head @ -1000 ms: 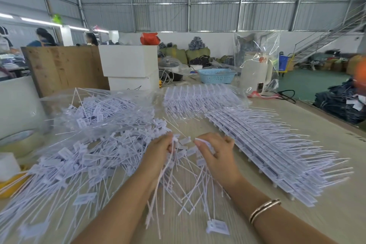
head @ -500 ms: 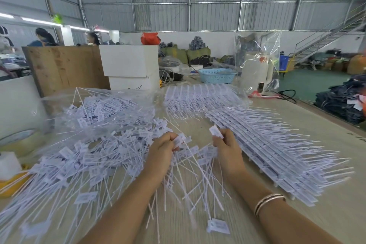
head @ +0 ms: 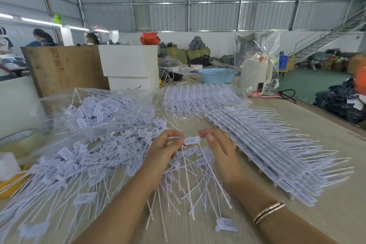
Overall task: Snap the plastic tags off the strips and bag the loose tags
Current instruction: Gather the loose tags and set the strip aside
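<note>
White plastic tags point(head: 190, 174) with flat rectangular heads and long thin tails hang as a fanned bunch at the centre of the beige table point(head: 336, 214), their heads pinched in the curled fingers of the left hand point(head: 164, 150), while the right hand point(head: 219, 148) at 1 o'clock of it pinches one tag head point(head: 191, 140) between thumb and fingertip. A single loose tag point(head: 225, 224) lies at 5 o'clock near the right wrist's thin banded bracelet point(head: 269, 212). A heap of loose white tags point(head: 79, 160) spreads at 9 o'clock, partly under a clear plastic bag point(head: 95, 109) at 10 o'clock, and stacked white strips of unsnapped tags point(head: 267, 144) run from 3 o'clock up towards 1 o'clock.
</note>
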The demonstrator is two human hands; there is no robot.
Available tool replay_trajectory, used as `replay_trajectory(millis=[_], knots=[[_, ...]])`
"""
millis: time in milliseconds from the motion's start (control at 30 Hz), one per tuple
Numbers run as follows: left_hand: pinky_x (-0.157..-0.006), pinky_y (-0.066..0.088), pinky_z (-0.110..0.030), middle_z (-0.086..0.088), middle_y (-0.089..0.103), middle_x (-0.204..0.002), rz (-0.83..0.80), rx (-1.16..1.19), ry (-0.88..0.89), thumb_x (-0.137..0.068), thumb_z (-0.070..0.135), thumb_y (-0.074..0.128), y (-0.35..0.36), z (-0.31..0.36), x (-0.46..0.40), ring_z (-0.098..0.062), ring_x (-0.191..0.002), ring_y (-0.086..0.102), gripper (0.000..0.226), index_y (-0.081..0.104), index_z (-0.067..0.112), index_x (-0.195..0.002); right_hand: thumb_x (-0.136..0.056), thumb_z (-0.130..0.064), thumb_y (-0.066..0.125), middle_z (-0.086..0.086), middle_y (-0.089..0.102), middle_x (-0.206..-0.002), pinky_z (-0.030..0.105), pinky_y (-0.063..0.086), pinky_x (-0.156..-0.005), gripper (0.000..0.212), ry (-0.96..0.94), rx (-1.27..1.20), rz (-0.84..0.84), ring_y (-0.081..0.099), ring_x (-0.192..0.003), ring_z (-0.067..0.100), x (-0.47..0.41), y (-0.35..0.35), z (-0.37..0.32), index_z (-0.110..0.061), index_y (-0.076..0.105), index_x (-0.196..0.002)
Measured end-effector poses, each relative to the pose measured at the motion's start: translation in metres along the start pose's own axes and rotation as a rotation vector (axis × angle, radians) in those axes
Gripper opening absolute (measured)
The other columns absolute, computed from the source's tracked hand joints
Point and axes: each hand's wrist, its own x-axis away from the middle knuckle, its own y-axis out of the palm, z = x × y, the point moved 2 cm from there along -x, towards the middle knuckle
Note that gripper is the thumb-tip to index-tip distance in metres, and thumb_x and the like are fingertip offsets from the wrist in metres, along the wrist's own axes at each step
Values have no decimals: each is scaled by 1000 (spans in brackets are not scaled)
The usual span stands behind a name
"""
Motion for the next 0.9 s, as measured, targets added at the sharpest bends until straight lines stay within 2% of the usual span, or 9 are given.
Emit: replay_trajectory(millis=[67, 133, 200, 267, 367, 433, 567, 767, 900], knots=[[-53, 40, -14, 18, 64, -70, -69, -121, 42, -91, 15, 58, 4, 0, 2, 1, -54, 50, 19, 63, 33, -88, -77, -68, 34, -30, 58, -95, 9, 13, -91, 30, 31, 93, -102, 44, -102, -10, 2, 7, -2, -50, 57, -84], [-56, 38, -8, 21, 61, -74, -133, -231, 102, -94, 8, 51, 10, 1, 5, 8, -60, 52, 21, 57, 29, -92, -84, -62, 44, -25, 59, -85, 19, 17, -90, 21, 48, 263, -173, 47, -93, -8, 1, 14, -1, -48, 54, -72], [-65, 39, -8, 17, 58, -86, -136, -318, 174, -95, 4, 47, 14, 4, 8, 7, -76, 54, 24, 52, 27, -94, -92, -48, 51, -23, 56, -73, 32, 20, -85, 36, 31, 353, -216, 49, -84, -7, 0, 16, 2, -43, 50, -57], [-73, 41, -12, 10, 55, -91, -97, -357, 211, -96, 9, 46, 13, 5, 9, -1, -82, 52, 20, 50, 28, -94, -94, -41, 53, -24, 55, -64, 35, 19, -81, 45, -11, 359, -222, 50, -79, -7, -1, 17, 4, -39, 46, -49], [-65, 40, -25, -7, 52, -76, -86, -396, 166, -95, 23, 50, 9, 3, 8, -16, -66, 47, 8, 53, 21, -87, -94, -32, 56, -27, 57, -64, 38, 23, -84, 44, -42, 210, -213, 54, -73, -7, 0, 17, 3, -41, 49, -52], [-57, 36, -26, -5, 45, -60, -102, -413, 123, -94, 32, 51, 8, 1, 8, -14, -54, 41, 27, 58, 8, -83, -94, -27, 56, -28, 57, -63, 45, 31, -86, 41, -34, 121, -225, 55, -68, -7, 0, 16, 2, -43, 53, -56], [-49, 36, -18, 6, 46, -45, -73, -328, 44, -94, 30, 52, 9, 2, 7, -9, -43, 42, 36, 64, 13, -65, -92, -22, 60, -21, 49, -53, 37, 24, -77, 33, -20, 77, -293, 47, -56, -2, 1, 16, 3, -38, 53, -64], [-50, 38, -24, -2, 50, -45, -10, -100, -123, -94, 25, 55, 10, 4, 4, -13, -41, 44, 33, 60, 2, -71, -92, -35, 56, -11, 53, -63, 39, 26, -81, 21, -98, 209, -236, 50, -64, 4, -1, 18, 4, -25, 65, -76], [-54, 38, -26, -2, 56, -50, 29, 10, -210, -95, 26, 51, 9, 1, 4, -14, -46, 47, 35, 64, -2, -79, -92, -49, 49, -12, 57, -60, 24, 20, -83, 26, -154, 309, -132, 51, -70, 13, 1, 17, 0, -44, 56, -68]])
